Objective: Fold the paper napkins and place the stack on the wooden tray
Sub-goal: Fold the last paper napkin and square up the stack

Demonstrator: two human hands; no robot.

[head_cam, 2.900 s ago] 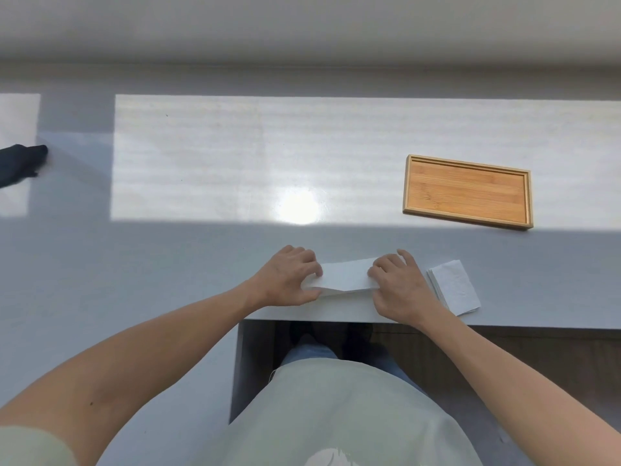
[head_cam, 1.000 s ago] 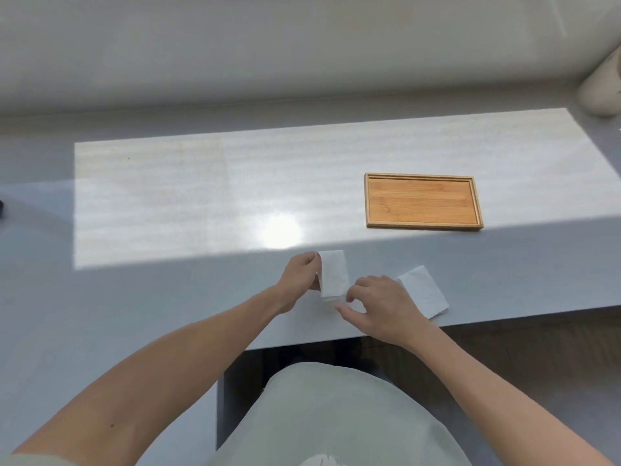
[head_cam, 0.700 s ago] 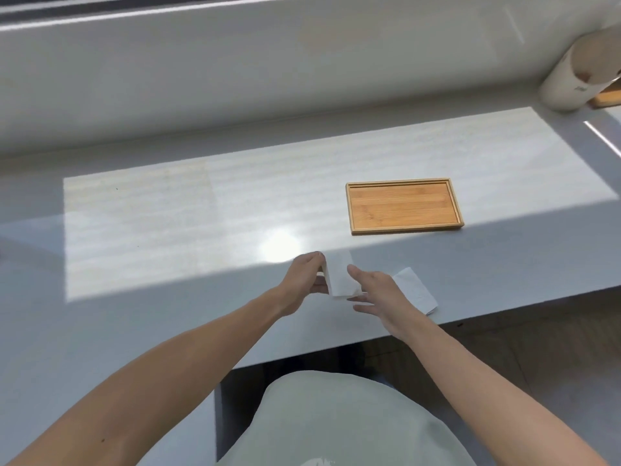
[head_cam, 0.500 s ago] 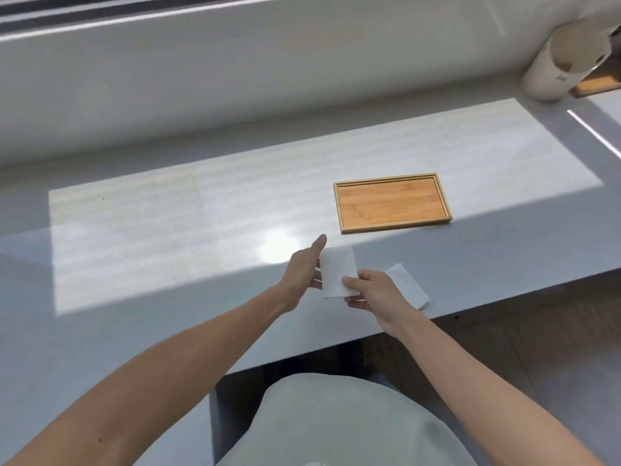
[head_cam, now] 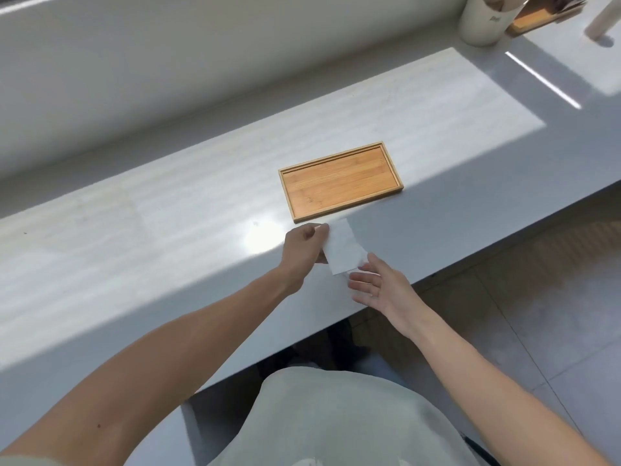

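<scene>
My left hand (head_cam: 304, 252) pinches a folded white paper napkin (head_cam: 343, 251) by its left edge and holds it just above the grey counter, close to the front edge. My right hand (head_cam: 381, 289) is right of and below the napkin, fingers spread, palm up, with its fingertips near the napkin's lower corner and nothing in it. The wooden tray (head_cam: 339, 183) lies a short way beyond the napkin, in the sunlit patch, with nothing on it. I cannot make out the other folded napkin apart from the held one.
A white cylindrical container (head_cam: 482, 20) and a second wooden tray (head_cam: 534, 16) stand at the far right end of the counter (head_cam: 168, 230). The counter's front edge runs diagonally past my right hand, with tiled floor (head_cam: 537, 297) beyond it.
My left hand has carried the folded napkin to the right, over where the other folded napkin lay. My right hand has let go of it and opened. The view has swung right.
</scene>
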